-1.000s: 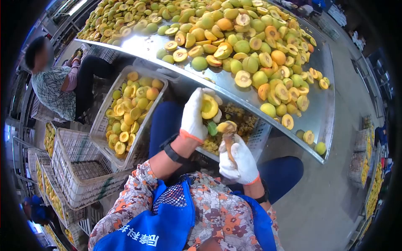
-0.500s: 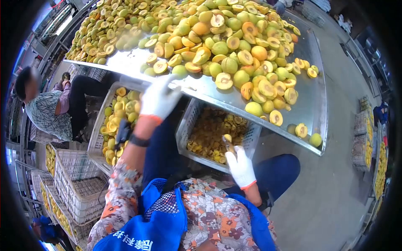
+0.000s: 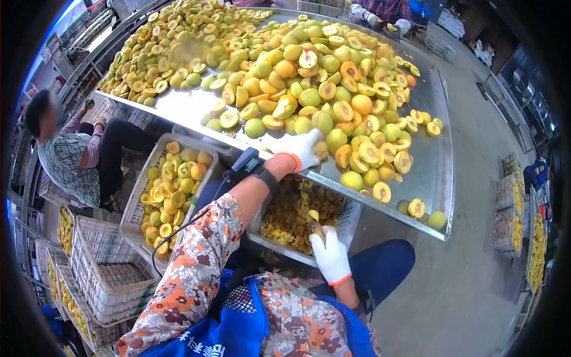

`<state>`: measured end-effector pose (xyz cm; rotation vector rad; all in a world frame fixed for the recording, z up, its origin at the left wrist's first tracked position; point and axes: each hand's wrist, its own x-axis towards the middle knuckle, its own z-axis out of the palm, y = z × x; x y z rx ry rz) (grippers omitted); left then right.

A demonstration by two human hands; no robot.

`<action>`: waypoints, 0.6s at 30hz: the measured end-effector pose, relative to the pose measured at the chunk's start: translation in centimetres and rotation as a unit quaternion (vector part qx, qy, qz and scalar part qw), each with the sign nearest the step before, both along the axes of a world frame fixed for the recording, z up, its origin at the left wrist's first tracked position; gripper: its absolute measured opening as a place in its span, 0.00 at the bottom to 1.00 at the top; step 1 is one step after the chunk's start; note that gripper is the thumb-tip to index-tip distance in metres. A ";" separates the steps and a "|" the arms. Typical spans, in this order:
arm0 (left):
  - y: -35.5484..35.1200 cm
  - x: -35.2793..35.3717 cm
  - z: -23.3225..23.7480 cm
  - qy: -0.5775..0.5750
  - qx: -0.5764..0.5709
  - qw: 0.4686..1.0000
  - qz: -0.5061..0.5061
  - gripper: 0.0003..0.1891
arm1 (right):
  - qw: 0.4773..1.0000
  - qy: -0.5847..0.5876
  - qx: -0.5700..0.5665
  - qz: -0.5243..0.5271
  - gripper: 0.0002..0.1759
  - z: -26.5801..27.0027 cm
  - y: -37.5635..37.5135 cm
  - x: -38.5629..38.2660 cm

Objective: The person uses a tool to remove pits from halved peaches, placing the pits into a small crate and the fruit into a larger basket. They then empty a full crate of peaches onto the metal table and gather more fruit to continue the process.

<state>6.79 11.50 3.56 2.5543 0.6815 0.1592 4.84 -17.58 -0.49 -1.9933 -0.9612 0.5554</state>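
My left hand (image 3: 302, 150), in a white glove, reaches over the near edge of the metal table. Its fingers are closed around a peach half (image 3: 321, 150) at the edge of the pile. My right hand (image 3: 330, 254), also gloved, grips a small pitting tool (image 3: 314, 226) with a brownish handle. A yellow bit of fruit sits at the tool's tip, whose exact shape is too small to tell. Below it stands a grey crate (image 3: 351, 223) of yellow-brown scraps (image 3: 285, 217). Heaped on the table are green-yellow peaches (image 3: 309, 97), many halved, some with the pit showing.
The metal table (image 3: 437, 190) has a raised rim. A crate of pitted halves (image 3: 169, 202) stands left of my legs, near white stacked crates (image 3: 107, 268). One person (image 3: 71, 149) sits at the left; another person's gloved hands (image 3: 380, 18) are across the table. Filled crates (image 3: 508, 214) stand far right.
My left hand has moved right, from above the left crate and table edge to the peaches, and closed on a half. My right hand still holds the tool over the scrap crate.
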 end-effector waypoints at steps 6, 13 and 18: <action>-2.7 -2.4 1.4 -0.189 -0.083 0.978 0.039 0.18 | 0.994 0.076 0.073 -0.022 0.21 1.0 0.3 0.1; -10.0 -10.2 0.5 -0.342 -0.553 0.759 0.033 0.17 | 0.961 0.235 0.144 0.011 0.11 3.3 0.9 -0.9; -10.8 -12.1 1.1 -0.384 -0.573 0.718 0.097 0.21 | 0.993 0.079 0.086 0.036 0.16 3.8 1.1 -1.6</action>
